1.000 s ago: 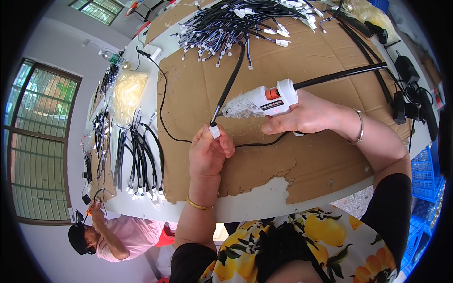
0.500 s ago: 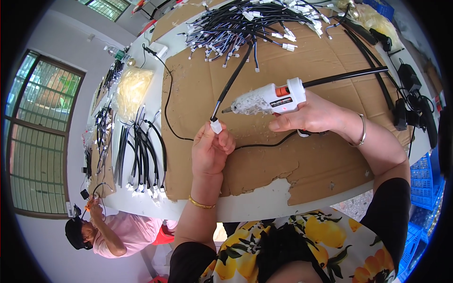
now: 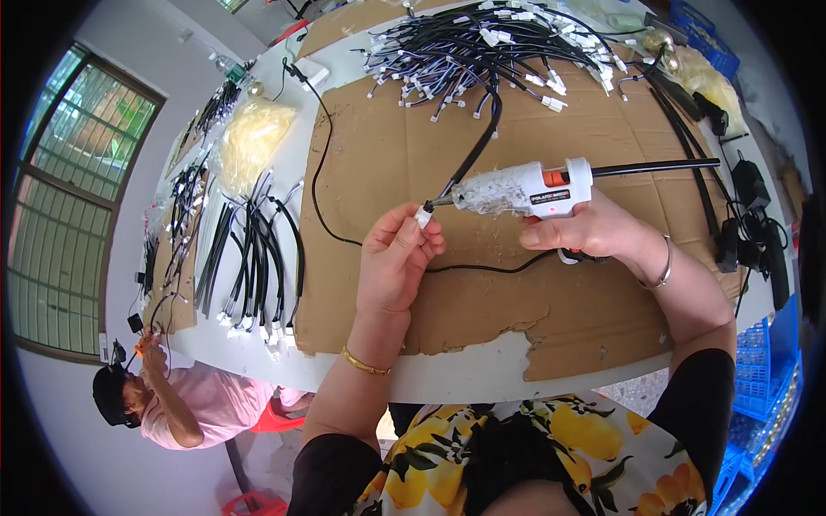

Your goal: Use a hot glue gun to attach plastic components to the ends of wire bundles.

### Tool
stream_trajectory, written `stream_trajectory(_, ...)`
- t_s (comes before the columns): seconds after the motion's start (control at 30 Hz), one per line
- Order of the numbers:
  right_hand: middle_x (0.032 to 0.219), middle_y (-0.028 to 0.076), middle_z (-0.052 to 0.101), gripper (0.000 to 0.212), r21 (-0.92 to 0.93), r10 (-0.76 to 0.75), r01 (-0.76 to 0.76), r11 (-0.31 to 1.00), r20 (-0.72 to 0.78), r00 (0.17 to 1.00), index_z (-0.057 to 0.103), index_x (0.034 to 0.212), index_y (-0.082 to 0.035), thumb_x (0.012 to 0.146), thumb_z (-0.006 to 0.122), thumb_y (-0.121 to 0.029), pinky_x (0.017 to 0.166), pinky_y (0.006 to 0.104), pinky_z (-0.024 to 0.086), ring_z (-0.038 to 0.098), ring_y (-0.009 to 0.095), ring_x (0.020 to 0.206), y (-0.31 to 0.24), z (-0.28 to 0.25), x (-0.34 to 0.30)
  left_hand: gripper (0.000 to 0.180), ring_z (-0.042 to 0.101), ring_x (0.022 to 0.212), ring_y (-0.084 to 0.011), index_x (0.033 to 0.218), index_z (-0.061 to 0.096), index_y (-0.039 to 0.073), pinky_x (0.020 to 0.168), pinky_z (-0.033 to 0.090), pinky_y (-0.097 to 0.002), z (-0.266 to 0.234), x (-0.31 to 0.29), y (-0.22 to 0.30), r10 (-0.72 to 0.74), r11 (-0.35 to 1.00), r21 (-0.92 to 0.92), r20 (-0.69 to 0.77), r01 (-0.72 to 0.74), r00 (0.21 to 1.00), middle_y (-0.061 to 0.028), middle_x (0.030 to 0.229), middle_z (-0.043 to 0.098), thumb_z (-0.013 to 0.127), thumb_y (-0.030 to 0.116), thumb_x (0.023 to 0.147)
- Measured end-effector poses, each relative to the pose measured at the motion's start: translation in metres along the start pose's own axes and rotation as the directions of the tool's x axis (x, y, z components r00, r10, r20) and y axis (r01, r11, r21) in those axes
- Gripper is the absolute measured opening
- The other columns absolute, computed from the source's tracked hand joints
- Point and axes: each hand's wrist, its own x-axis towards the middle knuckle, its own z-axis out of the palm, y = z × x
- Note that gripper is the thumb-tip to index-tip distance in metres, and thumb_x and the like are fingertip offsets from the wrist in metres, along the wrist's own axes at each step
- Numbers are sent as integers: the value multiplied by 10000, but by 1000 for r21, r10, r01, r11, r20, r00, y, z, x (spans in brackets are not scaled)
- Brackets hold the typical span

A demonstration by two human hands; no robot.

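My left hand point(image 3: 397, 249) pinches the white connector point(image 3: 422, 216) at the end of a black sleeved cable point(image 3: 476, 153). That cable runs up and away into the pile of cables at the back. In my right hand point(image 3: 585, 230) is a white hot glue gun point(image 3: 525, 191), its body smeared with clear dried glue. A long black glue stick point(image 3: 658, 167) sticks out of the gun's rear. The gun points left, and its nozzle tip meets the connector where the wires enter, as far as I can tell.
A brown cardboard sheet point(image 3: 370, 163) covers the white table point(image 3: 469, 378). Cables with white connectors point(image 3: 516, 52) are heaped at the back; more cables point(image 3: 258, 258) lie left, beside a yellowish plastic bag point(image 3: 254, 142). Black adapters point(image 3: 750, 182) and blue crates point(image 3: 766, 365) stand right. A co-worker point(image 3: 185, 404) sits at lower left.
The glue gun's nozzle has come to the connector, where a small gap showed before. My left hand has moved slightly right and up, with the connector tilted. The whole view has shifted a little.
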Motion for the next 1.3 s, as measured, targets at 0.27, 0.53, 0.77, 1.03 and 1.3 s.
stream_trajectory(0.27,684,-62,460,149,82,47,-45,996,-18,999,508,778,-66,724,646,-52,557,194,366,421,25,648,2,-1,0,186,561,796,-174,1027,535,31,741,462,-313,-8,2,-2,76,997,2,15,-76,997,-104,888,592,504,38,843)
stream_trajectory(0.53,795,-8,554,274,74,134,-129,989,-62,989,567,892,-34,664,704,-101,651,220,420,493,71,731,2,0,-1,174,569,753,-169,989,538,0,693,477,-289,-1,3,-1,96,995,0,-37,-96,995,-95,853,589,542,21,817)
stream_trajectory(0.77,767,-25,532,239,-149,125,-134,980,-73,989,565,868,-45,672,695,-88,605,221,398,465,60,691,3,1,4,174,567,755,-159,993,535,-1,677,482,-280,-5,0,0,116,992,56,-59,-113,991,-91,860,586,536,24,820)
stream_trajectory(1.03,545,19,446,257,-30,-12,5,1000,-232,973,481,614,-59,718,546,-285,797,338,392,436,121,538,11,3,-1,176,567,732,-160,981,520,-22,660,482,-279,2,1,15,124,989,-40,-273,-140,954,-109,846,588,538,66,830)
stream_trajectory(1.3,569,18,457,278,21,-104,108,994,-144,984,499,720,-49,714,583,-314,799,341,388,445,119,541,14,6,5,185,563,680,-152,966,479,-43,604,482,-251,2,36,110,441,894,108,-387,-435,810,-102,798,569,533,70,830)
